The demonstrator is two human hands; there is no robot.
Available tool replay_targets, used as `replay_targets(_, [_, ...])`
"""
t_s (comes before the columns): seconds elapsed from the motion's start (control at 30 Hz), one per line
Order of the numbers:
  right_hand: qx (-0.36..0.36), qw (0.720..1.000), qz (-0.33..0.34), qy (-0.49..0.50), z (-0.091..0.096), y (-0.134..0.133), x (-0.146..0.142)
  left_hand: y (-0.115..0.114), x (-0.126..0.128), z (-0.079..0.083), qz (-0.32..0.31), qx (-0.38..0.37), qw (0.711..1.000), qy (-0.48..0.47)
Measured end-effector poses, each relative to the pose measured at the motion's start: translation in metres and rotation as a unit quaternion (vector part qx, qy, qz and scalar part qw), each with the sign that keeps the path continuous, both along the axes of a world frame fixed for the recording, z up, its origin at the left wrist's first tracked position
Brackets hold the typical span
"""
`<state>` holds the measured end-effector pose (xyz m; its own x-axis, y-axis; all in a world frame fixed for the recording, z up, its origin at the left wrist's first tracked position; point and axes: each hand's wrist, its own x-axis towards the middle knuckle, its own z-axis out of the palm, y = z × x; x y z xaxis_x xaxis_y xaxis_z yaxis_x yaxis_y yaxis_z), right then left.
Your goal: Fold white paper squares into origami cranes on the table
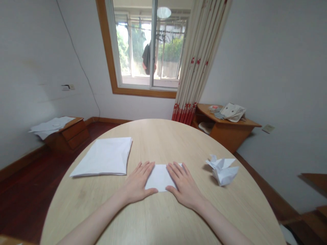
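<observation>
A small white sheet of paper (159,177) lies flat on the round wooden table (163,217) in front of me. My left hand (140,182) rests on its left side, fingers stretched out and the thumb along the near edge. On the right side lies my right hand (181,183), also flat with its fingers extended, covering that end of the paper. Between the two hands the middle of the sheet shows. To the right stands a folded white paper figure (223,171) with pointed flaps. A stack of larger white paper (104,156) lies to the left.
Beyond the table are a window (150,51) and a patterned curtain (195,68). A corner cabinet (224,131) with a white bag (233,112) stands back right. At the left wall is a low drawer cabinet (75,132) with white sheets on top.
</observation>
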<state>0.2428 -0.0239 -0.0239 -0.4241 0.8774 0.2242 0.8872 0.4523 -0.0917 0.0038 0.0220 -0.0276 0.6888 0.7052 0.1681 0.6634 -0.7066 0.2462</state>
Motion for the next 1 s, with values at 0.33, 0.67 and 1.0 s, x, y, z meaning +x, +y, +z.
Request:
replay_targets(0.33, [0.058,0.998,0.0,0.0,-0.013,0.003,0.003,0.0,0.002,-0.001,-0.001,0.076,0.996,-0.055])
replay_targets(0.67, [0.17,0.985,0.011,0.024,-0.005,-0.001,0.002,-0.004,0.002,0.002,-0.046,0.128,0.979,-0.149])
replay_targets(1.0, [0.253,0.965,0.027,0.065,0.012,-0.01,0.0,-0.015,0.002,0.014,-0.063,0.185,0.954,-0.226])
